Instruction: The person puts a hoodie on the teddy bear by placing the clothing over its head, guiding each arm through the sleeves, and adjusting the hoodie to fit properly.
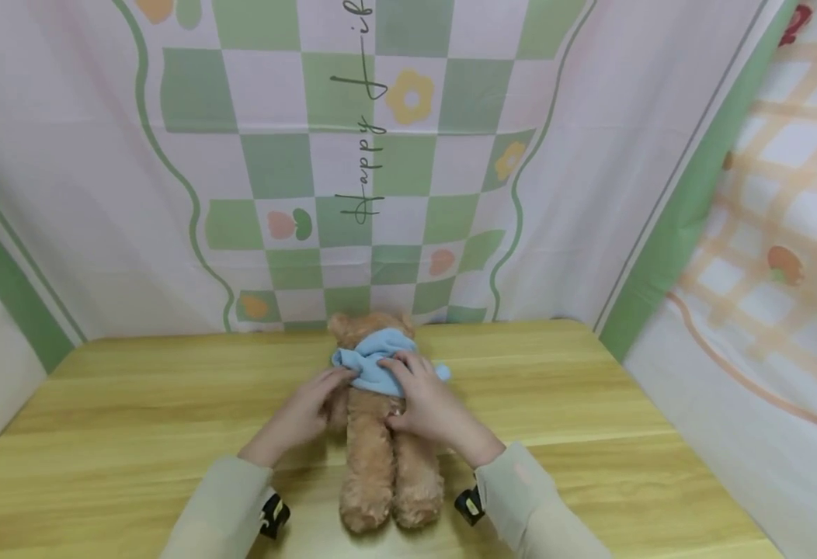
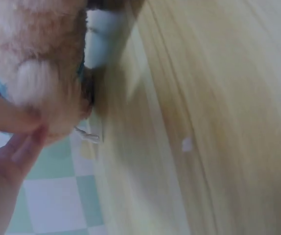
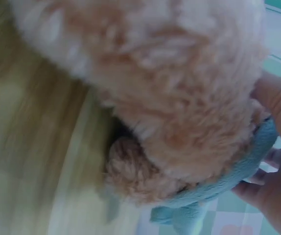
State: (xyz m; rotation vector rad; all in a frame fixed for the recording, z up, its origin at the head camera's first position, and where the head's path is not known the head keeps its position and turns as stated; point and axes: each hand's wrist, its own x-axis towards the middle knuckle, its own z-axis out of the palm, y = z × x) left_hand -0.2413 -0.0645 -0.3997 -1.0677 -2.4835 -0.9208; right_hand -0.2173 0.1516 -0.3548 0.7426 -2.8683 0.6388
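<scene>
A brown teddy bear (image 1: 369, 466) lies lengthwise with its legs toward me and its head at the far table edge. Light blue clothing (image 1: 383, 341) is bunched around its upper body. My left hand (image 1: 314, 400) is at the bear's left side by the clothing's edge; in the left wrist view, thumb and fingers (image 2: 28, 134) pinch at the brown fur (image 2: 42, 83). My right hand (image 1: 425, 400) grips the bear from the right, its fingers on the blue cloth (image 3: 228, 181) and its thumb against the fur (image 3: 179, 88).
The bear rests on a wood-grain table (image 1: 562, 404). A green and white checked cloth (image 1: 338, 163) hangs behind it, and a patterned curtain (image 1: 786, 233) stands at the right. A dark wrist device (image 1: 273, 514) sits at the left cuff.
</scene>
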